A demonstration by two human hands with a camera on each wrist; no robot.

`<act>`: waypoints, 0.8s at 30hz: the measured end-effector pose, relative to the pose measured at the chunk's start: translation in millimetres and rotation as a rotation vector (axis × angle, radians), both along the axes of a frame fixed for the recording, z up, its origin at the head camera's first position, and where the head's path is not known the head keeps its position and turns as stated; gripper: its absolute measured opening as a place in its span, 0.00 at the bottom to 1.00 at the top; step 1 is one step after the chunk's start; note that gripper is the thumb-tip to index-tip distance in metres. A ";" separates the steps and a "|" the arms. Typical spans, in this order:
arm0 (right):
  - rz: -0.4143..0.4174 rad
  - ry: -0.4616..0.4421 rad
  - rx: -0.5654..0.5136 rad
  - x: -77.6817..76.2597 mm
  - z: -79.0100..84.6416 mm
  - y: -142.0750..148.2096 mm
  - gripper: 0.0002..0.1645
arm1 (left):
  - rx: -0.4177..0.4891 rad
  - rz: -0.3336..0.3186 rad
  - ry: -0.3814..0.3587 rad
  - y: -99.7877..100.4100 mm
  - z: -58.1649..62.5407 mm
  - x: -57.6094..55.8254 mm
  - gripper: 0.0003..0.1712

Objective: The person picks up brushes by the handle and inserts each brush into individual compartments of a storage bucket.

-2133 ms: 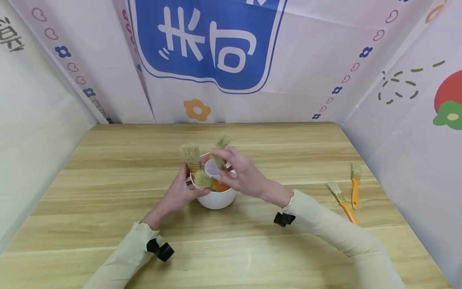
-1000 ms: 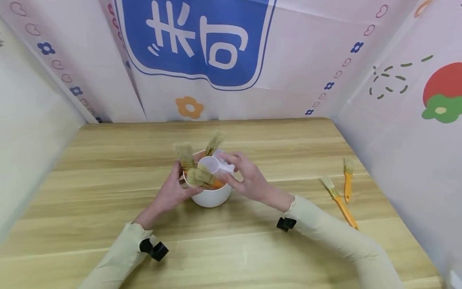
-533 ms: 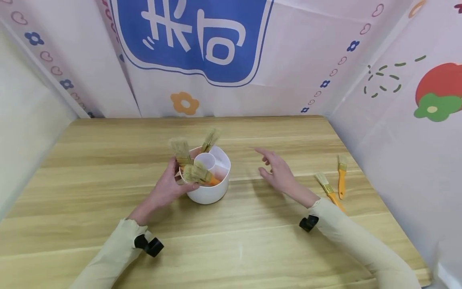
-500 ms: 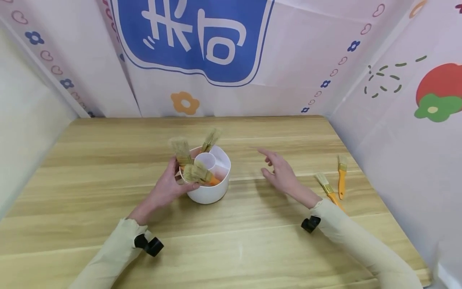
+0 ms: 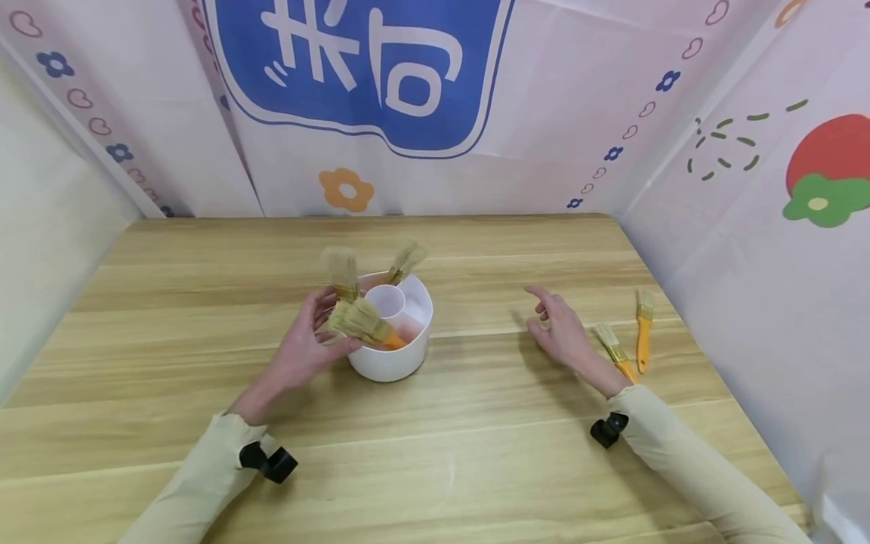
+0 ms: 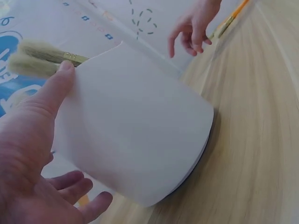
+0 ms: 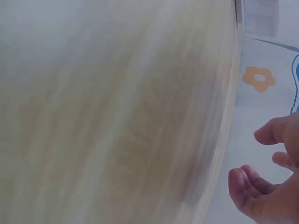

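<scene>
A white round holder stands on the wooden table, with a small round cup in its middle and separate compartments around it. Several paintbrushes lean in it bristles up: one at the back, one at the left, and a front bunch with an orange handle showing. My left hand is at the holder's left side, the thumb right at the rim beside the brushes and the other fingers loosely bent below. Holding nothing, my right hand is over the table at the right, fingers relaxed.
Two paintbrushes with orange handles lie at the table's right, one near the right edge and one partly behind the right wrist. Printed white cloth walls border the table at the back and sides.
My right hand has let go of the brush it put into the holder's back and moved right, away from the holder. The left hand has loosened slightly to the left; the front brushes have tipped left.
</scene>
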State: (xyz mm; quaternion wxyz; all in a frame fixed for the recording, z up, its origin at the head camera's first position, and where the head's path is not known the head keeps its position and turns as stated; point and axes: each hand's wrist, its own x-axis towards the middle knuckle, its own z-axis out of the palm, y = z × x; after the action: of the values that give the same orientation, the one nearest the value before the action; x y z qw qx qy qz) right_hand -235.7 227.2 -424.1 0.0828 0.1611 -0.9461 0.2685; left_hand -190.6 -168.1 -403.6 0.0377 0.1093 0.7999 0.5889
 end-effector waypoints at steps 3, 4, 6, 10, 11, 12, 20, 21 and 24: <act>-0.014 -0.008 0.017 0.9 0.5 3.0 0.34 | 0.021 -0.005 0.014 -3.7 0.3 1.6 0.42; -0.022 -0.009 0.024 1.2 0.3 4.2 0.34 | 0.026 -0.015 0.020 -4.5 0.6 2.2 0.40; -0.034 -0.009 0.036 1.4 -0.3 6.3 0.34 | 0.009 -0.032 0.015 -5.3 1.7 4.1 0.37; -0.036 -0.006 0.048 1.0 -1.2 8.4 0.35 | -0.059 -0.041 -0.004 -2.7 4.2 8.4 0.40; -0.037 -0.010 0.047 0.8 -1.6 8.8 0.35 | -0.079 -0.038 -0.008 -1.1 4.4 8.9 0.41; -0.040 -0.013 0.044 0.9 -1.9 9.2 0.35 | -0.094 -0.035 -0.006 0.7 4.3 9.1 0.42; -0.107 -0.058 0.055 2.0 -2.2 17.3 0.35 | -0.151 -0.006 0.037 15.4 1.7 5.3 0.49; -0.112 -0.059 0.059 1.9 -1.9 18.8 0.35 | -0.156 -0.003 0.038 16.5 2.0 5.1 0.49; -0.137 -0.063 0.076 0.8 0.6 23.7 0.36 | -0.170 0.008 0.033 18.1 3.6 4.5 0.50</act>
State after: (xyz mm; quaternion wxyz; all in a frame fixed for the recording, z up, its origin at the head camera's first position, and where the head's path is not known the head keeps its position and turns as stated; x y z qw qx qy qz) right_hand -234.9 250.9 -423.6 0.0647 0.0907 -0.9666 0.2308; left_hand -186.1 -150.0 -399.9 0.0314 0.1122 0.8480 0.5171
